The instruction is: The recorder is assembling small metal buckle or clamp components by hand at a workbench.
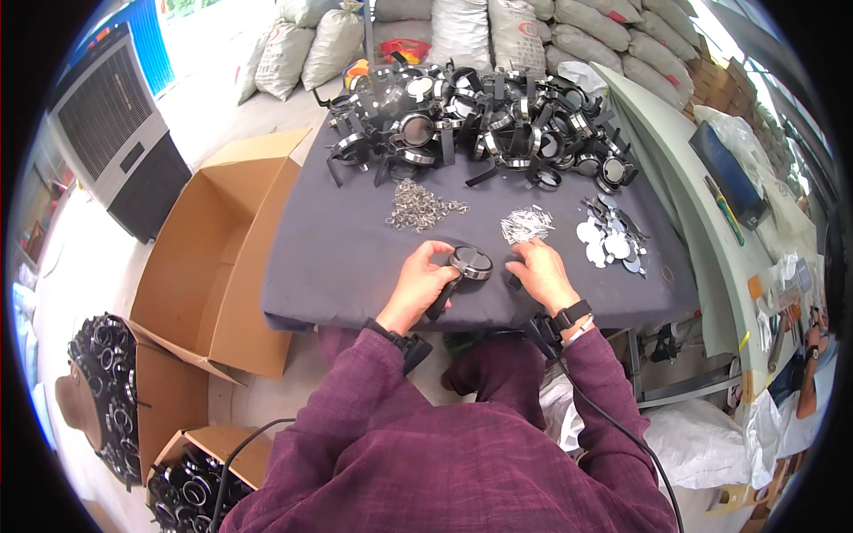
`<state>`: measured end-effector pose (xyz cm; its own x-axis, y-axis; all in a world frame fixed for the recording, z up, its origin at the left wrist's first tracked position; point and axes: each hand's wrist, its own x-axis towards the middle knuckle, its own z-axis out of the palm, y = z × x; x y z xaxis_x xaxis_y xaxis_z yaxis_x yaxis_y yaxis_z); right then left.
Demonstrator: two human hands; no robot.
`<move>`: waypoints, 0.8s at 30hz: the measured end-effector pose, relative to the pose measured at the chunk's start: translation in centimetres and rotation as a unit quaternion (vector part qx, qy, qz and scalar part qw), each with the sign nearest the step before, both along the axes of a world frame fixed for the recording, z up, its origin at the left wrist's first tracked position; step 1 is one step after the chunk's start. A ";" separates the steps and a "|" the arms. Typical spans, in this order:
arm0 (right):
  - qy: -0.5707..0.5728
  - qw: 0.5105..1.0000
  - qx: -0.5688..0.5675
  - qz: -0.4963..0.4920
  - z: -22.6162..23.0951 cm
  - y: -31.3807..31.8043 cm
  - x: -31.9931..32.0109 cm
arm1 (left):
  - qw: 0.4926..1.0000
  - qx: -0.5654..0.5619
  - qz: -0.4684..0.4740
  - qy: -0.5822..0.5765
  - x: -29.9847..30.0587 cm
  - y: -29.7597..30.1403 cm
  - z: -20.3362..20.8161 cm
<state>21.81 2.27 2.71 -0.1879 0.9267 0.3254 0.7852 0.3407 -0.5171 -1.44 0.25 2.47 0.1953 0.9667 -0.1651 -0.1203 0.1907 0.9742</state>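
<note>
Round pieces (418, 131) are lying heaped on the tabletop's (346, 275) far side, sacks (460, 35) standing behind. Nearer, loops (416, 206), pins (524, 224) and discs (616, 245) are lying left to right. Left of the tabletop, a cooler (102, 107) is standing beyond a box (253, 266).

Bright daylight comes from the upper left, washing the pale concrete floor (213, 107) nearly to white. Softer, even light covers the bench draped in dark grey cloth (333, 240), with only faint shadows. Glints sit on the silver-rimmed black round pieces (416, 131). A black circular border cuts the corners; near it, the tall grey-and-black air cooler (117, 133) appears tilted, straight edges bow, and detail softens.
</note>
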 end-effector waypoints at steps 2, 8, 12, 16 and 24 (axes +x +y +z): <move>-0.111 0.993 -0.035 -0.034 0.1 -0.4 0.0 | 1.000 -0.018 0.025 0.004 0.3 -0.2 0.1; -0.088 0.991 -0.096 -0.032 0.5 0.8 0.8 | 0.999 0.010 0.034 0.005 0.0 0.6 -0.8; -0.108 0.986 -0.115 -0.050 0.5 0.3 1.3 | 0.999 -0.006 0.030 -0.018 -0.5 0.5 -0.7; -0.026 0.984 -0.169 -0.056 0.2 0.1 2.6 | 1.000 0.001 0.002 -0.022 -0.6 0.3 -0.7; 0.176 0.958 -0.209 0.091 3.9 -2.2 -0.5 | 0.998 -0.002 -0.026 -0.048 -1.3 1.2 -1.3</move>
<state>21.35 0.10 6.60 -0.3053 0.9522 0.0067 0.4851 0.1616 -0.8594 -2.76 1.44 1.20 0.2611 0.9540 -0.1472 -0.2030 0.2034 0.9578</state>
